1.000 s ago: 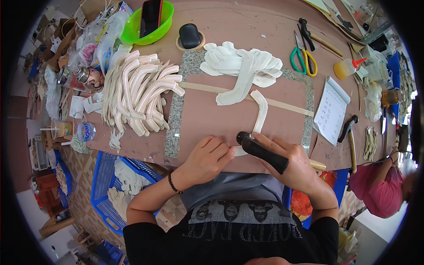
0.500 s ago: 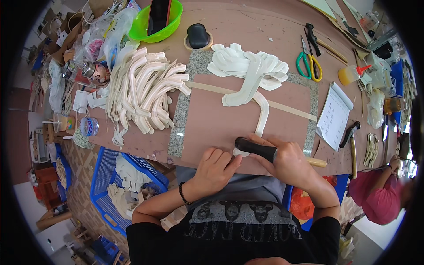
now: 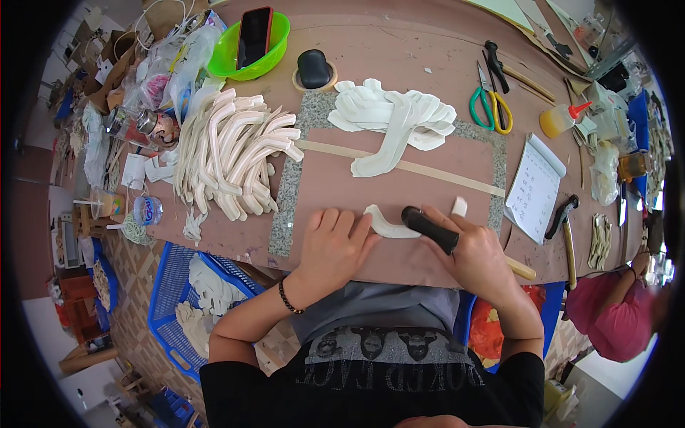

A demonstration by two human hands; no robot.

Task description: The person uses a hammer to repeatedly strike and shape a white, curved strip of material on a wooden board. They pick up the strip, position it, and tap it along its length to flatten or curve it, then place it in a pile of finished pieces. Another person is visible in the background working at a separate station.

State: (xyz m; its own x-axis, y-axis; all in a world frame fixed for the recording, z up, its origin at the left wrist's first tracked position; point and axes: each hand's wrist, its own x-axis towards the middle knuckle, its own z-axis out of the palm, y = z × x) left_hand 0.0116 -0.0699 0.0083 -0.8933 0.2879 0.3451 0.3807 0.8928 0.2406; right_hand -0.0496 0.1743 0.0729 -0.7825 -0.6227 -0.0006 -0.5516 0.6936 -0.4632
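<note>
On the brown work board (image 3: 328, 192) in front of me lies a curved white strip (image 3: 389, 228), its right part hidden behind the hammer and my hand. Held in my right hand (image 3: 474, 253) is a hammer (image 3: 430, 230); its black head rests over the strip, and its wooden handle sticks out on the right. My left hand (image 3: 332, 246) lies on the board beside the strip's left end, fingers stretched and thumb close to the strip. Beyond both hands is a pile of white strips (image 3: 399, 121); at left lies a larger heap of cream and pinkish strips (image 3: 232, 150).
A green bowl (image 3: 275, 50) with a phone (image 3: 255, 39) stands far left. Scissors (image 3: 492, 110), a glue bottle (image 3: 560, 121), a notepad (image 3: 535, 182) and another hammer (image 3: 567, 217) lie at right. Below the table edge is a blue basket (image 3: 168, 314). A person (image 3: 610, 310) sits at right.
The white strip has turned from pointing away from me to lying crosswise before me. My left hand has opened and spread; the right has shifted slightly right with the hammer.
</note>
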